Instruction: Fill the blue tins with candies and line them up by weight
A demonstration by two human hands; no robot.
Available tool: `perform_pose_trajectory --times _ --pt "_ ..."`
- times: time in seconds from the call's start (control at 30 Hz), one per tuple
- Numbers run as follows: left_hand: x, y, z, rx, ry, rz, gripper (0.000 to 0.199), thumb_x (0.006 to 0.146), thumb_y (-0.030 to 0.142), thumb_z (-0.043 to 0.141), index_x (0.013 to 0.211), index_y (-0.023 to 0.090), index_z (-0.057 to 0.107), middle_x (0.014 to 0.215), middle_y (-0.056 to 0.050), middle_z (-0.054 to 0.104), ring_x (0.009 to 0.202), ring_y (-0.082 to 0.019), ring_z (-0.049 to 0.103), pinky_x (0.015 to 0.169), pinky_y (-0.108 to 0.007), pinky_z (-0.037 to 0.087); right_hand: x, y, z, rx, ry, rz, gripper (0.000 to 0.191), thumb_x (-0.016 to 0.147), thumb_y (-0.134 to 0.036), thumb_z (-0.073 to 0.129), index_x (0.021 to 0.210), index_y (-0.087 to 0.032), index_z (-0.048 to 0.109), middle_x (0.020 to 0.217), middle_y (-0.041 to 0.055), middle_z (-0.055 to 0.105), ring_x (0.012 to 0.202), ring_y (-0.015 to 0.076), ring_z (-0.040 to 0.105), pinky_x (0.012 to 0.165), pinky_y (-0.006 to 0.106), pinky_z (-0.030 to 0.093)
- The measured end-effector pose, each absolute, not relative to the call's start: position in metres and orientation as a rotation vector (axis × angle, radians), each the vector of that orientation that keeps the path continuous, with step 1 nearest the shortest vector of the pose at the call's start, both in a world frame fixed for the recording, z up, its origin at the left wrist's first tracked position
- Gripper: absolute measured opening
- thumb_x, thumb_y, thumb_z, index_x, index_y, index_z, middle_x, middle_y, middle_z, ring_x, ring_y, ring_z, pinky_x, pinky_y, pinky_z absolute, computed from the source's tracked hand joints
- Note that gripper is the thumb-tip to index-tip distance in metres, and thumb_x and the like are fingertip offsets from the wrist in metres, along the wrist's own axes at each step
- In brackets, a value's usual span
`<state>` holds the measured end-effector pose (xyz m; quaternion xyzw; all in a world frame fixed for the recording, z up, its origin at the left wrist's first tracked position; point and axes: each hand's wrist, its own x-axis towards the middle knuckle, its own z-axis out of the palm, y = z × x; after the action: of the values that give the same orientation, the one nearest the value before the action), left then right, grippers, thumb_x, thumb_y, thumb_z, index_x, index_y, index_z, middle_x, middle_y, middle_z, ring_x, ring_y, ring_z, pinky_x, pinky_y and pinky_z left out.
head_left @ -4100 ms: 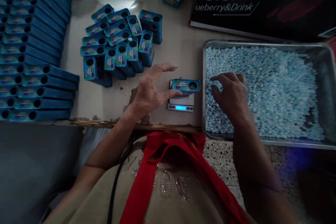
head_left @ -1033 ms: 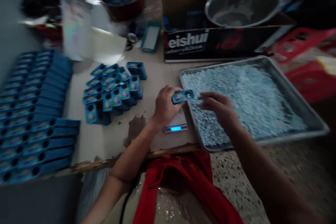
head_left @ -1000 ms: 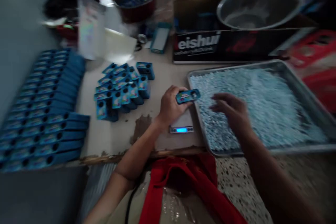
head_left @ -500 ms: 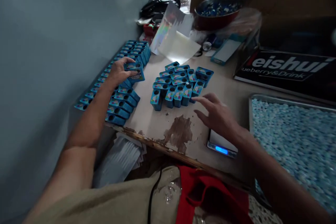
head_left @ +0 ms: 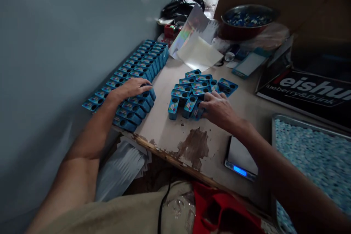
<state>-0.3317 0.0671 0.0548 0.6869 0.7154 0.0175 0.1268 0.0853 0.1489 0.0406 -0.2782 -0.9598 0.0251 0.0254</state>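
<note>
Long rows of small blue boxes (head_left: 128,115), each with a dark round hole on top, stand along the wall at the left. My left hand (head_left: 134,87) is over these rows, its fingers closed on a blue box at the right edge. A looser group of blue boxes (head_left: 201,90) stands in the middle of the table. At the near right side of that group, my right hand (head_left: 216,108) has its fingers closed round blue boxes; how many it holds is partly hidden.
A small scale (head_left: 241,157) with a lit display lies at the right, beside a metal tray (head_left: 274,142) of light blue pieces. Behind are a bowl (head_left: 246,31), pale sheets (head_left: 200,53) and a black printed carton (head_left: 307,89). The worn table edge (head_left: 164,155) is near my body.
My left hand has lowered its box into the left rows. My right hand has closed on boxes in the middle group. The view has shifted, so things appear further right.
</note>
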Motion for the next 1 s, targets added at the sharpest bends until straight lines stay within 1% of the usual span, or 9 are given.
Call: perform_pose_trajectory --times 0.13,0.23,0.47,0.53,0.67,0.73,0.8,0.9,1.0 --pt "-0.299 0.05 0.069 2.102 2.231 -0.135 0.049 0.107 0.042 0.067 0.148 0.017 0.075 0.15 -0.018 0.075 0.139 -0.036 0.071 0.125 -0.049 0.052 0.122 0.12 0.056 -0.856 -2.918 0.01 0.011 0.098 -0.022 0.086 0.089 -0.026 0.086 0.1 0.0083 0.078 0.109 0.0313 0.07 0.096 0.043 0.044" --pt "-0.267 0.026 0.074 2.231 2.296 -0.028 0.048 0.107 0.036 0.072 0.151 0.017 0.072 0.153 -0.019 0.073 0.146 -0.039 0.067 0.131 -0.058 0.046 0.173 0.096 0.065 -1.015 -2.813 0.013 0.008 0.097 -0.023 0.091 0.09 -0.026 0.087 0.092 0.0052 0.081 0.099 0.0286 0.075 0.092 0.041 0.043" --pt "-0.227 0.024 0.057 2.274 2.324 0.098 0.054 0.114 0.033 0.06 0.165 0.016 0.059 0.182 -0.022 0.049 0.169 -0.043 0.045 0.141 -0.08 0.021 0.267 0.06 0.055 -1.645 -2.665 0.064 0.018 0.103 -0.037 0.084 0.093 -0.023 0.091 0.093 0.0116 0.084 0.095 0.0346 0.08 0.084 0.041 0.045" --pt "-0.232 0.039 0.053 2.215 2.339 -0.049 0.048 0.115 0.033 0.053 0.155 0.011 0.066 0.173 -0.024 0.058 0.16 -0.043 0.054 0.138 -0.078 0.028 0.276 0.054 0.045 -1.698 -2.625 0.102 0.024 0.106 -0.038 0.078 0.091 -0.024 0.09 0.094 0.0126 0.085 0.095 0.0352 0.08 0.085 0.042 0.046" --pt "-0.248 0.057 0.047 2.148 2.357 -0.298 0.046 0.111 0.04 0.045 0.118 0.011 0.079 0.148 -0.024 0.07 0.136 -0.038 0.068 0.124 -0.055 0.05 0.283 0.048 0.031 -1.682 -2.526 0.195 0.029 0.108 -0.044 0.073 0.09 -0.025 0.087 0.095 0.0121 0.085 0.095 0.0353 0.08 0.088 0.045 0.049" --pt "-0.25 0.058 0.044 2.158 2.35 -0.215 0.054 0.109 0.046 0.044 0.127 0.008 0.078 0.153 -0.027 0.066 0.141 -0.041 0.066 0.125 -0.054 0.051 0.293 0.048 0.029 -1.658 -2.44 0.262 0.027 0.107 -0.05 0.076 0.099 -0.026 0.088 0.091 0.0099 0.083 0.089 0.0323 0.078 0.086 0.044 0.051" --pt "-0.245 0.055 0.045 2.143 2.357 -0.027 0.065 0.108 0.053 0.043 0.145 0.008 0.073 0.167 -0.028 0.058 0.153 -0.044 0.06 0.133 -0.06 0.045 0.313 0.05 0.027 -1.656 -2.305 0.291 0.03 0.106 -0.054 0.076 0.107 -0.026 0.087 0.086 0.0072 0.078 0.081 0.0279 0.074 0.082 0.041 0.052" --pt "-0.228 0.044 0.058 2.13 2.361 0.277 0.065 0.11 0.063 0.045 0.167 0.036 0.061 0.188 -0.008 0.043 0.17 -0.047 0.044 0.142 -0.072 0.027 0.359 0.048 0.018 -1.658 -2.234 0.248 0.027 0.108 -0.047 0.071 0.11 -0.023 0.084 0.094 0.0098 0.078 0.091 0.0298 0.074 0.086 0.043 0.057" --pt "-0.205 0.029 0.078 2.246 2.278 0.495 0.063 0.11 0.06 0.053 0.173 0.064 0.045 0.192 0.011 0.033 0.175 -0.049 0.036 0.142 -0.078 0.016 0.4 0.036 -0.002 -1.59 -2.495 0.24 0.04 0.103 -0.038 0.073 0.139 -0.021 0.078 0.147 0.0215 0.075 0.135 0.0413 0.069 0.109 0.056 0.057"
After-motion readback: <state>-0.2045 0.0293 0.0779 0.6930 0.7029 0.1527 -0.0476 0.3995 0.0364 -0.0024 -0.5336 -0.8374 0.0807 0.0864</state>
